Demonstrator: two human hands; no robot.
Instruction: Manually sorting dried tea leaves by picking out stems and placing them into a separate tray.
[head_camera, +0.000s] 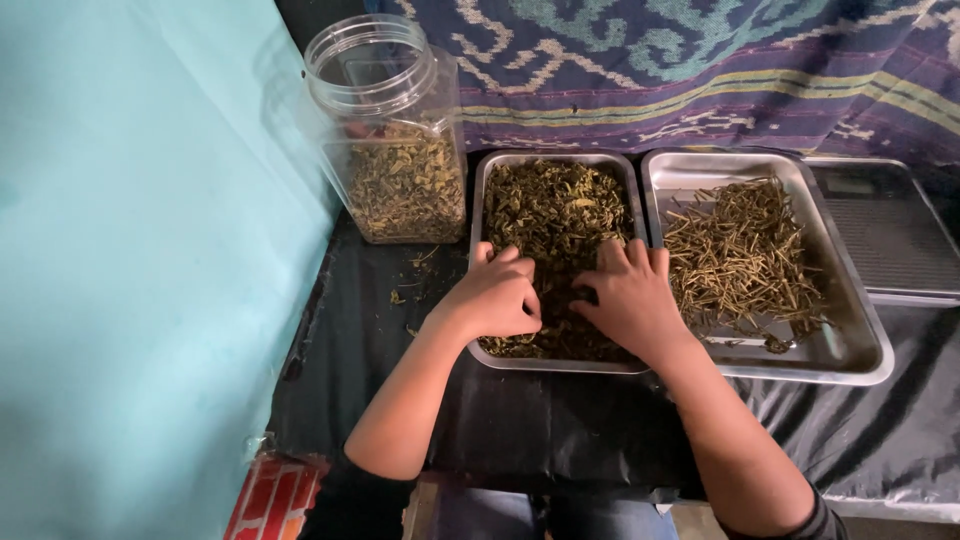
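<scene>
A steel tray (482, 190) in front of me holds a heap of dried greenish-brown leaves (555, 210). My left hand (497, 297) rests palm down in the near part of this heap, its fingers curled into the leaves. My right hand (632, 297) lies beside it, also palm down with fingers bent into the leaves. The fingertips of both hands nearly meet at the middle of the tray. What lies under the palms is hidden.
A second steel tray (860, 350) to the right holds dried thin stems (740, 255). A clear plastic jar (390, 130), lidless and part full of dried leaves, stands at the back left. A digital scale (885, 230) sits at the far right. Black sheeting (560, 420) covers the table; a teal wall (130, 260) is on the left.
</scene>
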